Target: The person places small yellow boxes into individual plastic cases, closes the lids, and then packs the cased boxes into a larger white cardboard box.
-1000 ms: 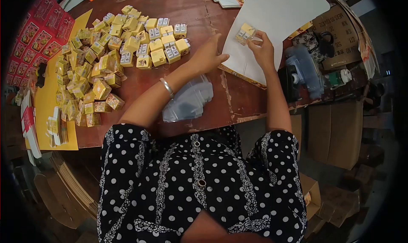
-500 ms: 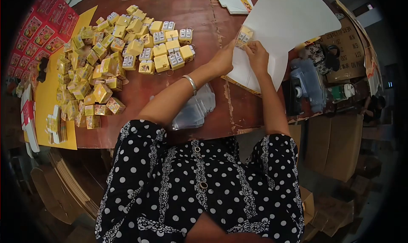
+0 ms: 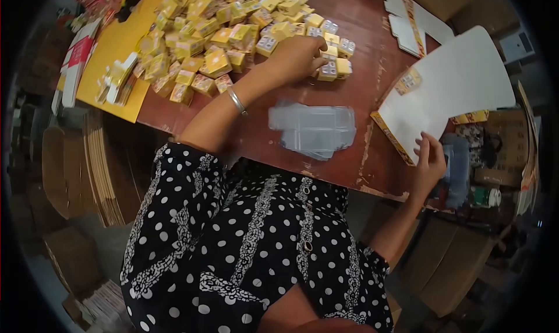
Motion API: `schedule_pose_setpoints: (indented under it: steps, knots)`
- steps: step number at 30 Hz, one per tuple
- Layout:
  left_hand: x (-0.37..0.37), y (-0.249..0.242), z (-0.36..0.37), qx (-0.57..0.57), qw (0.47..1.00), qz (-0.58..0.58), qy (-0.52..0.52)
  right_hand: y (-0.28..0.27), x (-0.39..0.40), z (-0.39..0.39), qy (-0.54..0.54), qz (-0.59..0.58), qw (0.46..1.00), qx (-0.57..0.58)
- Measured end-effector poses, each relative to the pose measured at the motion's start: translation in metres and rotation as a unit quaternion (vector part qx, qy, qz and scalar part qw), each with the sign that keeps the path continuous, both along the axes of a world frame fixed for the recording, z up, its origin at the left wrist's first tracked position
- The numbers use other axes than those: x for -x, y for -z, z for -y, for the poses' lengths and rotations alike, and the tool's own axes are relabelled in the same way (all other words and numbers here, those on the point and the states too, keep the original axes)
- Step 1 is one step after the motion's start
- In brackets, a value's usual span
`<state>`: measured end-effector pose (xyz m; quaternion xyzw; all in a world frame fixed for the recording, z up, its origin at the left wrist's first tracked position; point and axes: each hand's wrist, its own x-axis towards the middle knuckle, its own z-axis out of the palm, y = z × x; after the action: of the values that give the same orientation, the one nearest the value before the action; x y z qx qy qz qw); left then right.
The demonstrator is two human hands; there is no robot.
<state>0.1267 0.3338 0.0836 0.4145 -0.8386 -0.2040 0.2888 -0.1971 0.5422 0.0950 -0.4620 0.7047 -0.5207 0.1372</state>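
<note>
While the person leans over a reddish-brown wooden table [image 3: 372,71], the left hand [image 3: 300,56] reaches forward into the near edge of a large heap of small yellow printed cartons [image 3: 227,24]. Its fingers curl down over a few of those cartons, and a yellow one [image 3: 328,71] sits just under the fingertips; whether it is truly gripped or only touched cannot be told. A silver bangle [image 3: 236,100] circles that wrist.

The right hand [image 3: 430,161] rests at the table's near right edge, fingers loosely spread and holding nothing, their tips on the lower corner of a large white card sheet with a yellow printed border [image 3: 454,88]. That touch seems to keep the sheet flat and in place. One small yellow carton [image 3: 409,81] lies on the sheet, well apart from the heap.

Between the two hands, close to the body, lies a stack of clear flattened plastic sleeves [image 3: 313,129], within easy reach of either. A yellow paper sheet [image 3: 113,48] lies under the heap's left side.
</note>
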Motion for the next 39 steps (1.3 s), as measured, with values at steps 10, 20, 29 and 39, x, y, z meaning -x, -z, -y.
schedule_pose_setpoints:
  steps: [10, 20, 29, 39]
  knots:
    - [-0.144, -0.029, -0.063, 0.067, 0.976, -0.035, -0.205, 0.023, -0.028, -0.061, -0.064, 0.033, 0.996, -0.052]
    - [-0.017, 0.056, -0.083, 0.034, 0.992, 0.014, 0.121, 0.044, -0.087, -0.059, -0.143, 0.112, 0.977, -0.115]
    - [-0.008, 0.043, -0.097, -0.059, 0.991, -0.119, 0.029, 0.023, -0.119, -0.042, -0.128, 0.122, 0.984, -0.005]
    - [-0.031, 0.003, -0.14, 0.164, 0.971, -0.146, 0.093, -0.031, -0.133, -0.021, -0.296, 0.182, 0.931, -0.113]
